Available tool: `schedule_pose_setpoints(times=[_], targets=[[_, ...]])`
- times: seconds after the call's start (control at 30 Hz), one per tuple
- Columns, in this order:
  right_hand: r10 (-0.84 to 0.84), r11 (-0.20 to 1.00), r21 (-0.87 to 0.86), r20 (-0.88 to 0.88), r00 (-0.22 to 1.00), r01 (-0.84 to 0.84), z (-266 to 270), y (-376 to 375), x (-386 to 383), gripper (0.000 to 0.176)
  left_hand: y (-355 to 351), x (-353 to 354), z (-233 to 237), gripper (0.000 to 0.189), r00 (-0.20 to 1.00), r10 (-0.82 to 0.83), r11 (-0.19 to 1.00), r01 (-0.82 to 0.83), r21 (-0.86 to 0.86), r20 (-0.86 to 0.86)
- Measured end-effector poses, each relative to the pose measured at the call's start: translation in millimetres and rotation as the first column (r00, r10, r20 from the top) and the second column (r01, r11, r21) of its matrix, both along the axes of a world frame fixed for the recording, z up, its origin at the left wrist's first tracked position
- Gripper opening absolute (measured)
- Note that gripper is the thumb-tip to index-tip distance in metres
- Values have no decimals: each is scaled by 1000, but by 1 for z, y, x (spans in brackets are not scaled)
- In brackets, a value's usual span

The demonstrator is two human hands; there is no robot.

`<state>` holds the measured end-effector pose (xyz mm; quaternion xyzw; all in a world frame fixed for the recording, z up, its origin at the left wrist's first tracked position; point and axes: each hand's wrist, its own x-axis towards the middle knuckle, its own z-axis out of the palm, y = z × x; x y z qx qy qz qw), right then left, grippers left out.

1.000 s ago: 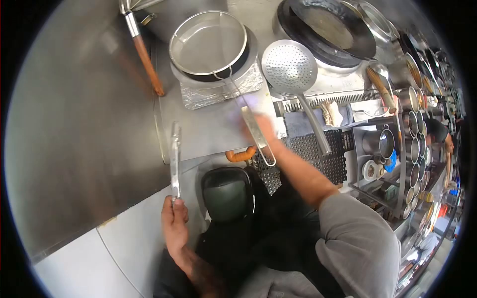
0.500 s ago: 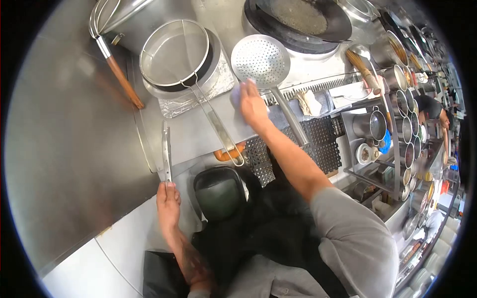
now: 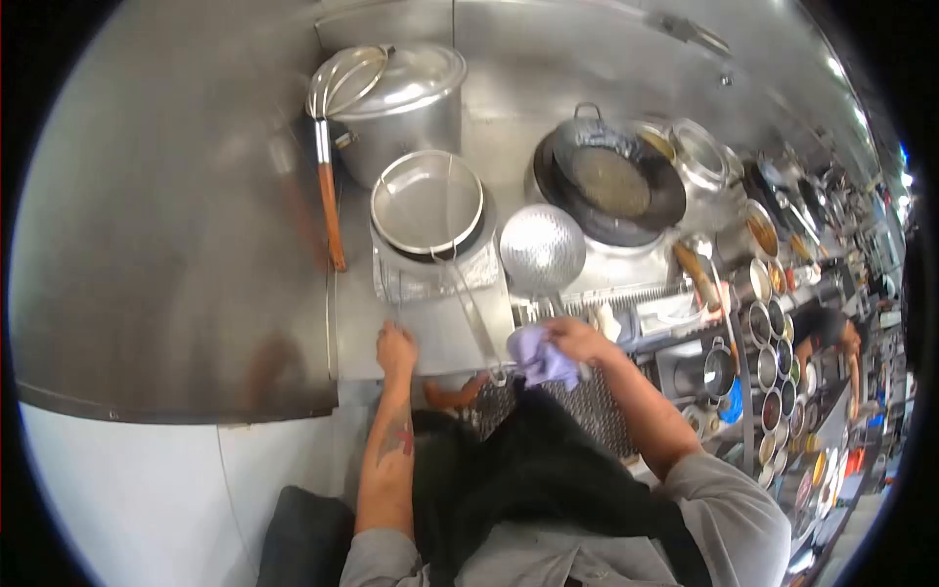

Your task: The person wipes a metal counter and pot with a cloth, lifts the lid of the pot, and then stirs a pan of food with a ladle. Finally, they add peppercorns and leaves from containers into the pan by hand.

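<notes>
My left hand (image 3: 396,347) is closed at the edge of the steel counter (image 3: 440,328); what its fingers hold is too faint to make out. My right hand (image 3: 577,340) grips a crumpled purple cloth (image 3: 544,357), beside the handle ends of the strainers. A round mesh strainer (image 3: 427,203) rests over a dark pan on a foil-covered stand (image 3: 430,281). To its right lies a perforated skimmer (image 3: 542,248), bowl bulging upward.
A lidded steel pot (image 3: 406,127) stands at the back, with a wooden-handled whisk (image 3: 331,210) hanging over it. Dark woks (image 3: 611,186) sit behind the skimmer. Farther right are a bamboo brush (image 3: 694,274), a saucepan (image 3: 719,370), many small containers and another person (image 3: 827,328).
The view has shifted, showing more of the back wall. My right hand has drawn the cloth back toward my body. The skimmer's bowl now faces down, and the metal tool in my left hand is no longer clear.
</notes>
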<state>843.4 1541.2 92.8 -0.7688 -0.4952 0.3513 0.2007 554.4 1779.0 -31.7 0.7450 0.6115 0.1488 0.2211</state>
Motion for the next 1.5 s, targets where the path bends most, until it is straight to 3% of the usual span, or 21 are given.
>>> schedule_pose_setpoints(times=[0.1,0.17,0.2,0.23,0.3,0.37,0.43,0.57,0.63,0.83,0.93,1.0,1.07,1.1,1.13,1.2,1.23,1.3,1.33,1.43,1.5], targets=[[-252,956,119,-133,959,268,65,41,70,32,-3,0,-2,40,998,56,983,-56,178,4],[-203,916,305,-205,957,259,60,82,129,27,-9,10,11,43,985,162,962,-171,214,58],[-214,908,323,-192,958,268,68,108,146,26,-19,21,29,44,852,285,936,-150,-318,438],[-224,901,335,-186,957,277,76,135,159,25,-29,33,44,46,556,544,703,107,-703,628],[-175,860,359,-460,870,363,60,195,192,27,-39,67,71,43,498,618,681,47,-731,608],[-170,823,405,-493,853,398,60,235,196,29,-24,100,79,41,453,658,670,10,-742,601],[-112,803,441,-548,829,400,87,279,192,32,-5,123,80,32,420,521,822,-10,-570,743],[13,820,429,-676,737,379,95,317,190,34,3,126,53,16,347,580,797,-56,-601,737],[35,838,410,-700,713,361,97,318,188,34,7,127,57,9,130,637,769,-35,-639,760],[16,830,428,-661,750,359,97,318,197,32,9,108,69,8,189,642,758,-10,-652,743],[-63,804,456,-572,818,381,106,325,191,32,1,95,72,10,226,646,748,3,-664,729],[-120,656,737,-112,986,164,115,341,178,31,-3,86,72,10,231,655,737,17,-676,720],[-105,594,803,134,985,-46,135,363,152,29,-11,77,70,11,234,633,756,21,-654,738],[-67,458,857,301,951,-239,137,382,140,30,-14,75,70,11,222,632,757,28,-653,742],[-55,304,854,458,887,-422,138,403,130,31,-18,72,77,13,232,657,738,0,-675,718],[41,241,602,778,627,-762,140,440,115,38,-22,64,79,18,241,675,720,-11,-694,697],[46,237,596,782,621,-768,131,462,108,38,-26,60,78,18,231,678,719,-10,-695,698],[-84,6,64,995,63,-998,97,504,104,44,-27,57,79,20,263,677,710,15,-704,688],[-112,112,-79,989,-92,-991,73,516,104,51,-28,57,82,21,293,665,713,27,-701,687],[-56,263,41,998,27,-964,14,522,100,60,-29,56,83,21,301,682,695,15,-719,666],[-28,290,-80,995,-92,-954,-1,522,101,65,-30,57,85,21,324,659,713,16,-701,679]])
